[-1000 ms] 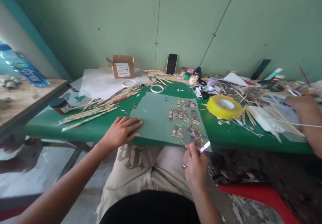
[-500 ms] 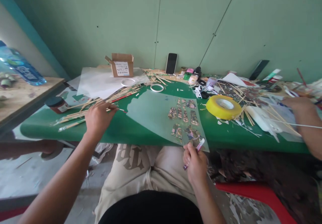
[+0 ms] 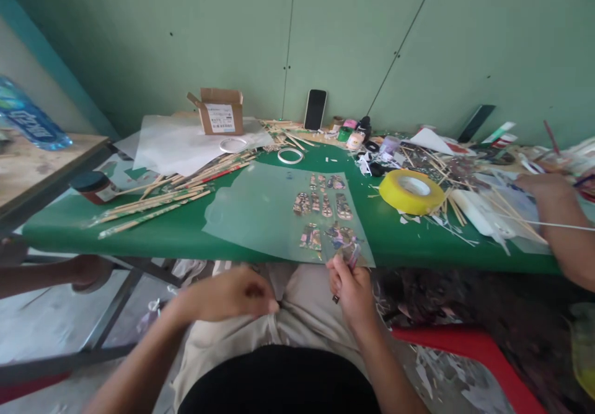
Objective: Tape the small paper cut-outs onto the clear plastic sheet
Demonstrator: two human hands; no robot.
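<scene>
My right hand (image 3: 352,287) is closed around a slim pinkish tool (image 3: 354,256) with a dark lower end; its exact kind is unclear. The fingers overlap the near edge of a translucent sheet (image 3: 253,206), and I cannot tell whether they grip it. On the sheet's right part lie several small patterned cutouts (image 3: 344,205). My left hand (image 3: 232,293) hovers over my lap in front of the table edge. Its fingers look curled but are smeared by motion, so anything in them is hidden. Left of the sheet lie several thin wooden sticks (image 3: 153,206).
A yellow tape roll (image 3: 411,191) lies right of the sheet. Behind are a small cardboard box (image 3: 222,113), a leaning phone (image 3: 315,110) and two white rings, one (image 3: 290,155) nearer the middle. A dark-lidded jar (image 3: 94,187) stands left. Another person's arm (image 3: 555,215) reaches in from the right.
My left hand has left the sticks and moved right and down, over my lap. My right hand stays at the sheet's near edge with the tool. The view has shifted slightly.
</scene>
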